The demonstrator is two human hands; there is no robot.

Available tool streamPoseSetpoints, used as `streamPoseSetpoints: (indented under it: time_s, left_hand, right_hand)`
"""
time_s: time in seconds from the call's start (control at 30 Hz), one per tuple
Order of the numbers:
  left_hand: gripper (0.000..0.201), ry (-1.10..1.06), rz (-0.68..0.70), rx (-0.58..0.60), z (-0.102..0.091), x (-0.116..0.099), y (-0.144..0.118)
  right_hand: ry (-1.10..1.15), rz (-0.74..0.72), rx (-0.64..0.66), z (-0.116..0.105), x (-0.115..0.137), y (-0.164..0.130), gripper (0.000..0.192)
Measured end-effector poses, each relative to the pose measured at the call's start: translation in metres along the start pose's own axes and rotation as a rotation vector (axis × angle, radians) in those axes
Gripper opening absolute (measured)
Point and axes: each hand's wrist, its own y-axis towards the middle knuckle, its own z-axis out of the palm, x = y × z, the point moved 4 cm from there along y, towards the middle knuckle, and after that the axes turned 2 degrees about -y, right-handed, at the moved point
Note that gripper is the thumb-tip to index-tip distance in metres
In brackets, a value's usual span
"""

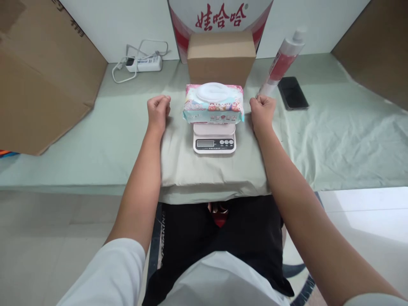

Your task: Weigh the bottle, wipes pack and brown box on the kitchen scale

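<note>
A pack of wet wipes (213, 104) with a white lid lies flat on a small white kitchen scale (214, 142), whose display faces me. The scale stands on a pale green cloth-covered surface (95, 140). My left hand (158, 108) rests as a closed fist on the cloth just left of the pack, not touching it. My right hand (262, 109) is a closed fist just right of the pack, also apart from it. Neither hand holds anything.
A small cardboard box (221, 55) stands right behind the scale. A red-and-white tube (282, 61) and a black phone (292, 92) lie to the right. A white power strip (143, 63) with cable is at back left. Large cardboard sheets (41, 72) flank both sides.
</note>
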Motion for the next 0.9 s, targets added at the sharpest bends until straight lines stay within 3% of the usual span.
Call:
streamPoseSetpoints:
  time_s: [0.17, 0.37, 0.53, 0.7, 0.9]
  left_hand:
    - [0.064, -0.034, 0.062, -0.1, 0.0, -0.005, -0.007]
    - [0.051, -0.002, 0.075, -0.084, 0.0, -0.013, -0.017]
    - [0.048, 0.006, 0.108, 0.033, 0.007, -0.018, -0.024]
    - [0.067, 0.031, 0.142, 0.177, 0.012, -0.017, -0.029]
    - [0.087, 0.042, 0.14, 0.268, 0.013, -0.011, -0.03]
  right_hand:
    - [0.02, -0.014, 0.01, -0.003, 0.008, -0.004, 0.052]
    - [0.079, 0.006, 0.029, -0.007, 0.014, -0.01, 0.052]
    - [0.084, 0.007, 0.065, -0.006, 0.014, -0.011, 0.055]
    - [0.119, 0.003, 0.091, -0.005, 0.014, -0.017, 0.055]
    - [0.117, -0.029, 0.122, -0.006, 0.019, -0.026, 0.053]
